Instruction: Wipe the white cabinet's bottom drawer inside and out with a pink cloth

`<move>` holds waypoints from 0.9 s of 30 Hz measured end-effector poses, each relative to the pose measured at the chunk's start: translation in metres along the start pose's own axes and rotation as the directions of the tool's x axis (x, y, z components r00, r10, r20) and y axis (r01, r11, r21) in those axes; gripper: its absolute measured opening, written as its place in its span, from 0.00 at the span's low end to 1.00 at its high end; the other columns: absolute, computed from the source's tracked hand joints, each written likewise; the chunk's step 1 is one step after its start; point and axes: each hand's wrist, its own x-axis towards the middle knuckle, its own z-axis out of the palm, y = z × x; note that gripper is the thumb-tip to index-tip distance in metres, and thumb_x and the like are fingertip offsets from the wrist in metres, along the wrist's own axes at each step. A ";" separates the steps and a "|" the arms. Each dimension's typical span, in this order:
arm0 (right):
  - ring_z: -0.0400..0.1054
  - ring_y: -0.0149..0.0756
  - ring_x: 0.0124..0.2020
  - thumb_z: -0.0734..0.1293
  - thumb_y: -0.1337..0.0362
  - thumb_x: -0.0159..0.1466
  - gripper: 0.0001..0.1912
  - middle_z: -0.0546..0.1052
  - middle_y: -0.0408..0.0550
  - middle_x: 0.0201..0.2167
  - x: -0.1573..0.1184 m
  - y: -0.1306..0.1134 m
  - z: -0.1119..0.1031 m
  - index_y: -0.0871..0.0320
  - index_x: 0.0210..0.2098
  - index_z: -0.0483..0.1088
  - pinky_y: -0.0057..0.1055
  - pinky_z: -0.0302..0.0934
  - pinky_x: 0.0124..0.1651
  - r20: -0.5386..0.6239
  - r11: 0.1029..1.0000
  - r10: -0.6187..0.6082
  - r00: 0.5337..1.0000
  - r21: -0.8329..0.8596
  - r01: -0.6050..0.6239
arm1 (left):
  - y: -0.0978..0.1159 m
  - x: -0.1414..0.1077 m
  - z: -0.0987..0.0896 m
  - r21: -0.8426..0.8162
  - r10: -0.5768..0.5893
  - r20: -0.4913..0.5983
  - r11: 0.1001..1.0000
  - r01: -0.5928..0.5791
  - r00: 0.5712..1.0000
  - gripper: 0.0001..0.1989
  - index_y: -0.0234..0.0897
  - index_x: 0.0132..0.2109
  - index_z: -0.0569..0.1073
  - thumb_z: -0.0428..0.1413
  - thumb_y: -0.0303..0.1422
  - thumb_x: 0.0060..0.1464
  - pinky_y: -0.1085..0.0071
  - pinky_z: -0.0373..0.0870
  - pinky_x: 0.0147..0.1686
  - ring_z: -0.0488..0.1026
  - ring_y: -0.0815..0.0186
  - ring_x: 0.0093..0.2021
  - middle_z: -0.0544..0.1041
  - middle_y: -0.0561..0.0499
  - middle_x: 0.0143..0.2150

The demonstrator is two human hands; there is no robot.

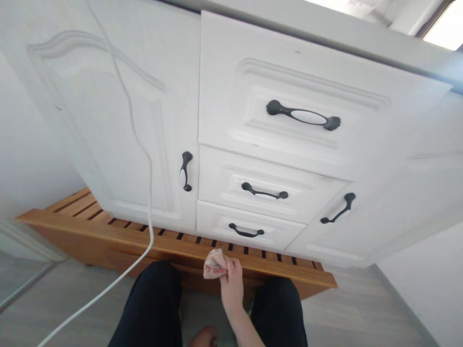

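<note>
My right hand (pixel 233 282) is closed on a crumpled pale pink cloth (pixel 214 265) with reddish marks. The cloth is in front of the wooden slatted bench (pixel 170 246), over its front edge; whether it touches the wood I cannot tell. At the bottom edge of the view, between my knees, my left hand (pixel 203 336) shows only in part. It lies in shadow and its fingers are mostly cut off, so what it holds, if anything, is hidden.
Behind the bench stands a white cabinet with a top drawer (pixel 307 144), smaller drawers below and doors at both sides, with dark handles (pixel 304 115). A white cable (pixel 150 183) hangs across the left door and down over the bench. My knees (pixel 154 294) flank my hands.
</note>
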 end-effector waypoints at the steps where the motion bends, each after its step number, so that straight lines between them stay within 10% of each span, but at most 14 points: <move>1: 0.71 0.47 0.45 0.65 0.69 0.58 0.20 0.76 0.49 0.42 -0.015 0.013 -0.010 0.51 0.49 0.75 0.40 0.65 0.49 0.012 0.979 0.096 0.995 0.181 -0.096 | 0.005 0.001 -0.003 -0.050 0.018 -0.037 0.999 -0.020 0.999 0.13 0.42 0.43 0.77 0.56 0.29 0.48 0.64 0.68 0.53 0.75 0.55 0.51 0.80 0.48 0.47; 7: 0.75 0.44 0.34 0.73 0.36 0.47 0.34 0.79 0.47 0.32 -0.097 0.065 -0.053 0.55 0.43 0.75 0.39 0.68 0.39 0.319 0.396 0.560 0.765 0.708 -0.585 | 0.057 -0.018 -0.030 -0.388 0.063 -0.224 0.910 -0.148 0.973 0.30 0.40 0.60 0.68 0.34 0.47 0.63 0.70 0.67 0.58 0.69 0.62 0.61 0.71 0.48 0.63; 10: 0.75 0.46 0.39 0.74 0.35 0.46 0.37 0.80 0.50 0.39 -0.112 0.059 -0.061 0.55 0.45 0.75 0.40 0.68 0.42 0.379 0.286 0.561 0.736 0.746 -0.602 | 0.087 -0.043 -0.039 -0.651 0.149 -0.180 0.723 -0.231 0.972 0.31 0.40 0.59 0.68 0.46 0.54 0.58 0.67 0.68 0.58 0.68 0.58 0.63 0.71 0.48 0.64; 17: 0.72 0.38 0.35 0.73 0.43 0.55 0.22 0.78 0.44 0.33 -0.092 0.013 -0.061 0.54 0.37 0.74 0.33 0.66 0.41 0.272 0.431 0.437 0.857 0.773 -0.465 | 0.115 -0.077 -0.034 -0.798 0.202 -0.231 0.520 -0.304 0.952 0.42 0.38 0.62 0.64 0.63 0.55 0.45 0.60 0.65 0.63 0.66 0.50 0.65 0.70 0.41 0.64; 27: 0.62 0.31 0.23 0.70 0.43 0.57 0.21 0.71 0.40 0.22 -0.092 -0.004 -0.085 0.57 0.27 0.71 0.28 0.58 0.28 0.251 0.655 0.327 0.911 0.635 -0.410 | 0.144 -0.124 -0.062 -0.917 0.191 -0.171 0.329 -0.227 0.967 0.40 0.39 0.60 0.65 0.70 0.42 0.42 0.62 0.72 0.49 0.78 0.57 0.45 0.79 0.43 0.49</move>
